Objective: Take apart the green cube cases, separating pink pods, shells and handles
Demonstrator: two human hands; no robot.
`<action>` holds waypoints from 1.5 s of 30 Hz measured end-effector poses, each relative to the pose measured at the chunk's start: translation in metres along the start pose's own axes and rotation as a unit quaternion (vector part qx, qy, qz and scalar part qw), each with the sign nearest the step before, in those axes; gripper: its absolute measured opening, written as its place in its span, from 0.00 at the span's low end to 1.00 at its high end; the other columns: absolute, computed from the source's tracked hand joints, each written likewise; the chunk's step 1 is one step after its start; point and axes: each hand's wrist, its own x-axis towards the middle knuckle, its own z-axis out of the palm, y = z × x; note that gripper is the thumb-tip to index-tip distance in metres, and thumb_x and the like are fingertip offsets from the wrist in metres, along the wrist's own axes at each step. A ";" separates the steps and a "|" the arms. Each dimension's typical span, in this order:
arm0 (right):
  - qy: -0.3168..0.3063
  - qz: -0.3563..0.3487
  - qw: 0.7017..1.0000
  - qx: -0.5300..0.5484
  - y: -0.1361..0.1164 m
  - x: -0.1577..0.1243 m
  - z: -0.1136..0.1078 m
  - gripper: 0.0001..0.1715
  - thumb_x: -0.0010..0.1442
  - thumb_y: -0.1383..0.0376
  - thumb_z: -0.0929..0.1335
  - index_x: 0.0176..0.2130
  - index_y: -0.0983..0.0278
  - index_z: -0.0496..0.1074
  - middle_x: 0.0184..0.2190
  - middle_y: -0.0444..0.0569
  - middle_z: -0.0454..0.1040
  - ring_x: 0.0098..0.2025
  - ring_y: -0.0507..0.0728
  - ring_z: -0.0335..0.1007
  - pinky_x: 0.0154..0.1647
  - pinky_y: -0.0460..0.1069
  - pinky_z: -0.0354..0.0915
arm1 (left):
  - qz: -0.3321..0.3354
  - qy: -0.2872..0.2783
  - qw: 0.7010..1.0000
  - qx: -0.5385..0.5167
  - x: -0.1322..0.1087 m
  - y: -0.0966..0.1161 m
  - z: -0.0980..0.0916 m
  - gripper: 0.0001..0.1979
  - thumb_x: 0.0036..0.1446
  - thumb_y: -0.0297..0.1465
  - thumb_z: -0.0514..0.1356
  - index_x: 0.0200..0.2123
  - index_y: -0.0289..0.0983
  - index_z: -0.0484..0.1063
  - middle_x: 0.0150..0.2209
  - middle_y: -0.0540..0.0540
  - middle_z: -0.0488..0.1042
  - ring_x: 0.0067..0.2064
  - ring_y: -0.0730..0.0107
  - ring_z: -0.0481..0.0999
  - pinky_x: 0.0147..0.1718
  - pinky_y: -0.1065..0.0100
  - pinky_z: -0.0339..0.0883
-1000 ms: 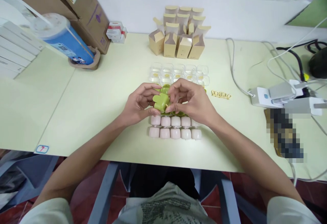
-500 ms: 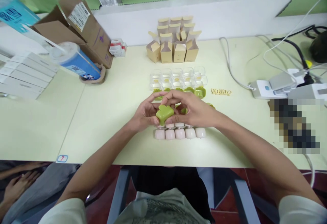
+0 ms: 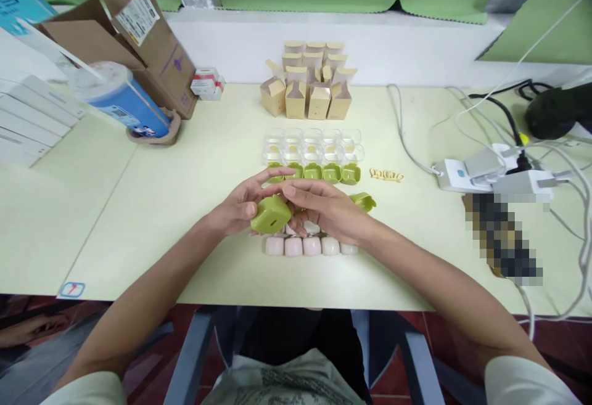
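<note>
A glossy green cup-like piece [image 3: 272,214] with a small slot in its face is gripped by my left hand [image 3: 238,204], thumb on its near side. My right hand [image 3: 326,208] is beside it, fingers bent at its right edge; whether they hold anything small is hidden. Beyond the hands lies a row of green pieces [image 3: 332,172], with clear plastic cups [image 3: 312,146] behind. Another green piece [image 3: 364,201] rests right of my right hand. Nearer me are pale pink and white rounded pieces [image 3: 293,246], partly covered by my hands. Small yellow pieces [image 3: 386,175] lie to the right.
Open small cartons [image 3: 319,100] stand near the wall. At left are a cardboard box [image 3: 171,72], a blue cup [image 3: 134,109] and white boxes [image 3: 32,121]. A power strip [image 3: 456,175] with cables is at right. Another person's hand [image 3: 39,329] shows at lower left.
The held green piece has turned, now showing its slotted face, and my right hand's fingers have shifted off its front. The view has moved slightly.
</note>
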 end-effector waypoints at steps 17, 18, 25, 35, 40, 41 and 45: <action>0.074 0.089 0.991 0.069 0.018 -0.007 0.017 0.30 0.62 0.43 0.85 0.38 0.61 0.76 0.28 0.41 0.79 0.26 0.54 0.79 0.25 0.47 0.76 | -0.087 -0.031 0.995 0.034 -0.013 0.028 0.000 0.50 0.66 0.54 0.79 0.81 0.45 0.63 0.31 0.48 0.84 0.19 0.70 0.76 0.17 0.74 0.65; 0.071 0.089 0.991 0.069 0.020 -0.006 0.017 0.29 0.63 0.44 0.85 0.38 0.61 0.76 0.28 0.42 0.80 0.26 0.53 0.79 0.25 0.47 0.75 | -0.093 -0.027 0.994 0.052 -0.015 0.031 0.000 0.52 0.64 0.54 0.80 0.81 0.44 0.63 0.31 0.47 0.85 0.20 0.69 0.77 0.18 0.73 0.66; 0.094 0.022 0.994 -0.045 -0.001 -0.007 0.008 0.25 0.61 0.49 0.88 0.40 0.61 0.80 0.32 0.44 0.84 0.30 0.53 0.80 0.32 0.48 0.78 | -0.021 0.027 0.990 0.135 -0.019 0.043 -0.014 0.52 0.57 0.57 0.83 0.76 0.43 0.71 0.36 0.44 0.88 0.23 0.68 0.78 0.21 0.71 0.69; 0.540 -0.158 0.697 -0.444 -0.020 -0.125 -0.098 0.22 0.57 0.47 0.85 0.36 0.59 0.83 0.33 0.50 0.85 0.32 0.61 0.80 0.37 0.57 0.76 | 0.133 0.170 0.823 0.526 -0.029 0.031 -0.032 0.21 0.64 0.42 0.79 0.55 0.39 0.88 0.51 0.39 0.86 0.39 0.69 0.80 0.34 0.71 0.75; 0.554 -0.056 0.631 -0.540 0.019 -0.138 -0.137 0.14 0.61 0.53 0.80 0.34 0.58 0.80 0.33 0.54 0.86 0.34 0.64 0.80 0.45 0.60 0.74 | 0.134 0.152 0.772 0.602 -0.031 0.007 -0.036 0.20 0.68 0.42 0.75 0.58 0.40 0.87 0.51 0.41 0.85 0.31 0.75 0.71 0.32 0.69 0.72; 0.549 -0.055 0.625 -0.552 0.022 -0.137 -0.140 0.11 0.61 0.56 0.79 0.34 0.59 0.80 0.34 0.55 0.86 0.35 0.64 0.81 0.48 0.60 0.74 | 0.132 0.149 0.767 0.610 -0.031 0.005 -0.037 0.19 0.69 0.41 0.74 0.58 0.39 0.87 0.51 0.41 0.85 0.31 0.75 0.72 0.33 0.69 0.71; 0.533 -0.060 0.608 -0.585 0.025 -0.135 -0.148 0.09 0.62 0.57 0.77 0.37 0.60 0.82 0.39 0.57 0.88 0.38 0.65 0.81 0.49 0.60 0.74 | 0.125 0.148 0.760 0.620 -0.034 0.001 -0.039 0.19 0.70 0.40 0.73 0.59 0.39 0.88 0.52 0.42 0.85 0.32 0.75 0.74 0.34 0.69 0.71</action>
